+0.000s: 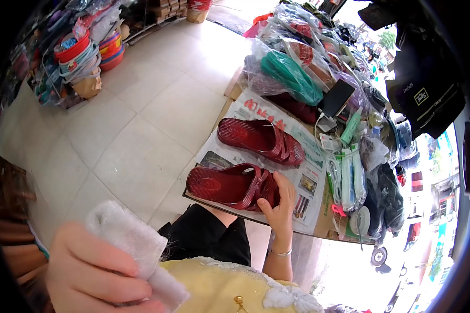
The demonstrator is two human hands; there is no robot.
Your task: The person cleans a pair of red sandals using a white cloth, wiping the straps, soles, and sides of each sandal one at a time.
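Note:
A folded whitish cloth [128,235] is gripped in my left hand [99,271], raised close to the camera at the lower left. My right hand [280,204] holds the strap end of the nearer dark red sandal [219,187], its thumb and fingers on either side of it. Just beyond lies the matching red sandal [253,136], untouched, its strap end pointing right. Both sandals rest on newspaper [312,151] spread over the table.
Plastic-wrapped goods [292,68] pile up at the table's back. A black phone [337,98], a green tube [352,125] and packaged items [350,175] lie to the right. Stacked buckets [109,49] stand on the tiled floor [136,130]. A wooden chair [8,188] is at far left.

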